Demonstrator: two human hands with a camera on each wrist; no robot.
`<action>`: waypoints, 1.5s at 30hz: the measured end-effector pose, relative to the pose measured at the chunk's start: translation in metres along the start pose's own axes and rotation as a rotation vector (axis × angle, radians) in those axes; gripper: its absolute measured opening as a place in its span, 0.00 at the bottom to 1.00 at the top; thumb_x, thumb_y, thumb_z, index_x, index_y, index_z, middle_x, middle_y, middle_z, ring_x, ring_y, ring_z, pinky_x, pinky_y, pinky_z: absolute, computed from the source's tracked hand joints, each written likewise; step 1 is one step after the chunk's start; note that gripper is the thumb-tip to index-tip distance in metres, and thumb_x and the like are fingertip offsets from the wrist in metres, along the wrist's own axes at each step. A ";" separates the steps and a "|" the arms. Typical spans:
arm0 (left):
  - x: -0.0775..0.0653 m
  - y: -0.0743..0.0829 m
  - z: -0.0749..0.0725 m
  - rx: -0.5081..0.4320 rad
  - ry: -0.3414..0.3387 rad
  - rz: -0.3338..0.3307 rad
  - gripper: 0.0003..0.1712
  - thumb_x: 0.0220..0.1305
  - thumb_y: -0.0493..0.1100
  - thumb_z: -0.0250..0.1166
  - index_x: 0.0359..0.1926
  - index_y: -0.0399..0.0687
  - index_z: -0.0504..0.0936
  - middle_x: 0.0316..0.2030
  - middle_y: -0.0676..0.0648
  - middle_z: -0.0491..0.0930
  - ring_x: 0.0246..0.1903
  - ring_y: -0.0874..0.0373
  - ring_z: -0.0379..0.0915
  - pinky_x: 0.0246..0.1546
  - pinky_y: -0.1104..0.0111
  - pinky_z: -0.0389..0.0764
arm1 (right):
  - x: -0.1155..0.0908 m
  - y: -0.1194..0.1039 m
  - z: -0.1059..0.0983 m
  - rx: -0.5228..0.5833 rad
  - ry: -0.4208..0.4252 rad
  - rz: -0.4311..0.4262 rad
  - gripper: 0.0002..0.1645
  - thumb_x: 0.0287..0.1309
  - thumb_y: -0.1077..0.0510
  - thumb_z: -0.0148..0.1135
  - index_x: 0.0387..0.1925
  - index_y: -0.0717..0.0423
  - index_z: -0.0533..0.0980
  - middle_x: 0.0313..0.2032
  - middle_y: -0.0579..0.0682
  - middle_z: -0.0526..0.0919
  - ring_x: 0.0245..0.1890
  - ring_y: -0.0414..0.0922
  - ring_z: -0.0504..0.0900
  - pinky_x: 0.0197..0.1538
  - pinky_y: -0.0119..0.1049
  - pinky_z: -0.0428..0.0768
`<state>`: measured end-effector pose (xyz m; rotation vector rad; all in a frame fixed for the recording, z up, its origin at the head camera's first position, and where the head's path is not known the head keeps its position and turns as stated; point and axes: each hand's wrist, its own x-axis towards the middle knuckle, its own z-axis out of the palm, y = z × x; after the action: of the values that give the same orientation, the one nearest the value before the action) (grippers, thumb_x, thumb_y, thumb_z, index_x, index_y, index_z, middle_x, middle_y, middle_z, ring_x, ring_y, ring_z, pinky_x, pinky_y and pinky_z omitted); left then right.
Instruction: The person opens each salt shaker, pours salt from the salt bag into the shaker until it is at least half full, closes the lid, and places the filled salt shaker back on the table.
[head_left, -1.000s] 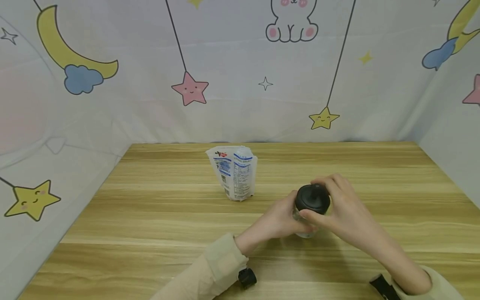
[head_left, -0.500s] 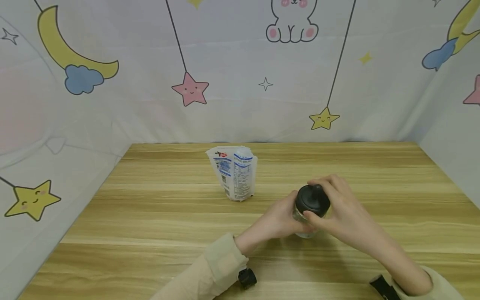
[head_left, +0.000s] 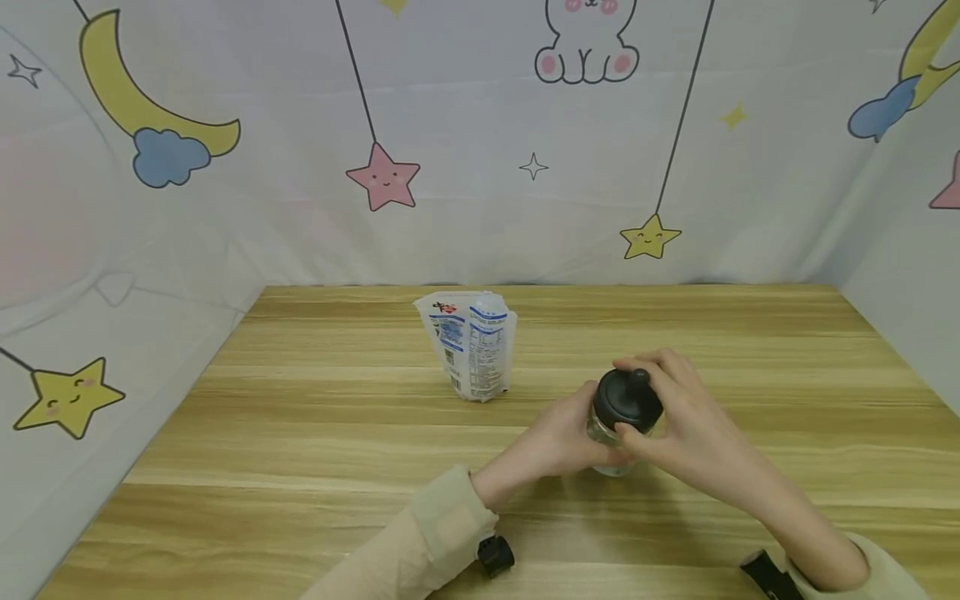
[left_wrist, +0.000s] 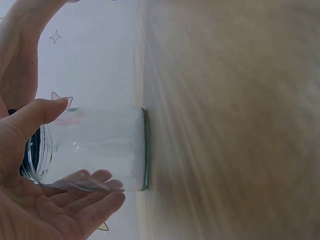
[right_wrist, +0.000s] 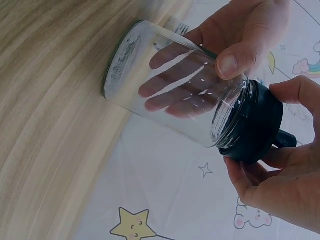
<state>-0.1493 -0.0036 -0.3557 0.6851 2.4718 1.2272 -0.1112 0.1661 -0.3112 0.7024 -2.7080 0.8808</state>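
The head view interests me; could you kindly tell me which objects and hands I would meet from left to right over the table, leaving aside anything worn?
White printed pouch, left hand, black lid, right hand.

**Clear Glass, Black Plastic and a Grained Top**

The jar (left_wrist: 100, 145) looks like smooth, glossy glass, transparent and catching small bright highlights. Its lid (right_wrist: 255, 120) appears to be smooth plastic with a soft, low sheen. The table (head_left: 300, 433) shows streaky wood grain under a smooth, faintly shiny finish (timber or printed laminate, hard to tell). The pouch (head_left: 486, 354) looks like thin, creased plastic film. The backdrop (head_left: 480, 217) is matt, lightly wrinkled cloth; the sleeve (head_left: 420, 533), matt fabric.
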 end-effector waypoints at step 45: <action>0.000 -0.001 0.000 -0.026 0.008 -0.018 0.37 0.46 0.48 0.76 0.56 0.50 0.69 0.48 0.50 0.80 0.44 0.63 0.76 0.46 0.72 0.75 | 0.000 0.004 -0.010 -0.027 0.060 0.002 0.37 0.43 0.61 0.73 0.58 0.52 0.71 0.54 0.48 0.71 0.53 0.46 0.71 0.49 0.34 0.72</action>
<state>-0.1495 -0.0039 -0.3562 0.6512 2.4583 1.2552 -0.1124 0.1749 -0.3047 0.6579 -2.6632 0.8494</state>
